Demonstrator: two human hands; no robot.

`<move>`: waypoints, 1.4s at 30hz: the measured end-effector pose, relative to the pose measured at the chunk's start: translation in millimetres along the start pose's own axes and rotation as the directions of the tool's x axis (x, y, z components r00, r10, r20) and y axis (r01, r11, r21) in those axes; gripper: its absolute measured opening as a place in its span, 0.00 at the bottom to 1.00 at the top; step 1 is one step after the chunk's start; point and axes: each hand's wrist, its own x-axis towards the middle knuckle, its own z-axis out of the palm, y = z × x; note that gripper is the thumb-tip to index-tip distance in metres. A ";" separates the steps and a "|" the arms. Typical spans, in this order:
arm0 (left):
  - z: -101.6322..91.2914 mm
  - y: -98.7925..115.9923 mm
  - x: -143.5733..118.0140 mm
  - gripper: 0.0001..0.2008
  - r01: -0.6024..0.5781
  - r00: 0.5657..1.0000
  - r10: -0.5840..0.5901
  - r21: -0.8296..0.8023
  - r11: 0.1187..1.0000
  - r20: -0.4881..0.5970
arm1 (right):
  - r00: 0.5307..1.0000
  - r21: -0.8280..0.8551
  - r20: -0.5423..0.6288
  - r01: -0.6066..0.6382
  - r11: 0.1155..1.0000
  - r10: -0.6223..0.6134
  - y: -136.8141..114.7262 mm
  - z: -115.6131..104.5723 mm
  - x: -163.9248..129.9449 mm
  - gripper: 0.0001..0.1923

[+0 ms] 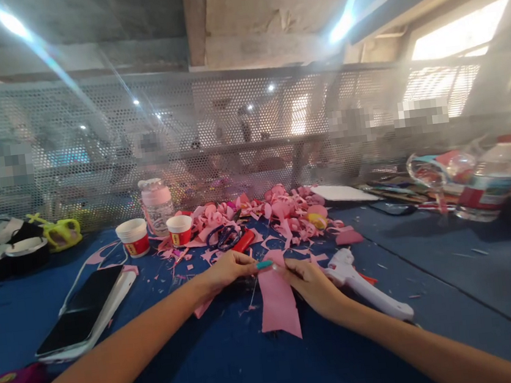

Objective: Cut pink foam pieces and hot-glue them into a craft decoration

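1. Your left hand [230, 268] lies on the blue table [211, 368], its fingertips meeting the top edge of the pink strip [277, 296]. A teal nail shows at the tip.
2. Your right hand [310, 283] pinches the same top edge from the other side, fingers closed on the pink strip.
3. Whether the left hand truly grips the strip or only presses it, you cannot tell from this view.
4. The strip lies flat on the table between your forearms, running toward you.
5. A white glue gun [362, 284] lies just beside your right wrist.
6. Past your hands sits a heap of pink scraps [285, 212], with scissors [226, 236] on its left side.
7. Two small cups [134, 237] and a jar [157, 206] stand further left.
8. A phone [82, 309] rests near your left forearm.
9. A plastic bottle [494, 179] lies far right.
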 end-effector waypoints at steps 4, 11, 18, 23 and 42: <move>0.9 -0.9 0.6 0.23 -0.018 1.000 0.019 0.065 0.998 -0.021 | 1.000 -0.040 -0.009 0.005 0.999 -0.006 3.3 1.2 0.5 0.19; 1.9 -3.6 3.1 0.24 -0.032 0.999 0.034 0.087 0.996 -0.019 | 1.000 -0.061 -0.007 -0.024 0.998 0.024 6.8 2.3 0.4 0.22; 3.5 -5.4 4.0 0.24 -0.067 0.997 0.068 0.032 0.997 -0.043 | 0.999 0.022 -0.028 -0.022 1.000 0.023 4.0 3.0 -0.6 0.21; 6.4 -3.2 2.9 0.22 -0.057 0.995 0.058 0.013 0.998 -0.082 | 0.999 0.065 -0.032 -0.015 0.998 0.017 2.3 2.9 -1.5 0.21; 10.0 2.9 1.5 0.20 0.008 0.994 -0.018 -0.086 0.996 -0.109 | 0.995 0.002 -0.021 -0.101 0.995 0.101 3.3 5.8 -5.1 0.22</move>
